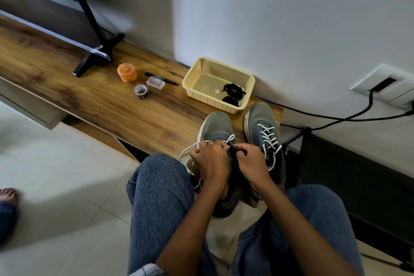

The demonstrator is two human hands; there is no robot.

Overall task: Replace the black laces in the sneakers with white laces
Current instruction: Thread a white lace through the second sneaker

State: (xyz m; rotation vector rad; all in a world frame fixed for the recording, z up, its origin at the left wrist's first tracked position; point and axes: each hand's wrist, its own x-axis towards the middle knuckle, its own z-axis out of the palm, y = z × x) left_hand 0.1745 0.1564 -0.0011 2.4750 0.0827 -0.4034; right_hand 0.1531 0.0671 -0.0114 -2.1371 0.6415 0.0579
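Two grey-blue sneakers stand on the wooden shelf, toes pointing away from me. The right sneaker (264, 127) carries a white lace criss-crossed through its eyelets. Over the left sneaker (215, 125) both hands work. My left hand (210, 161) pinches the white lace (188, 150), which loops out to the left. My right hand (251, 161) grips the dark tongue and eyelet area of the left sneaker. The black laces (233, 94) lie bundled in a cream plastic basket (201, 69) behind the sneakers.
On the wooden shelf (89, 96) sit an orange jar (127, 72), a tape roll (140, 91), a small clear box (155, 83) and a black pen (170, 82). A black stand foot (96, 56) is at the left. A black cable (336, 116) runs along the wall.
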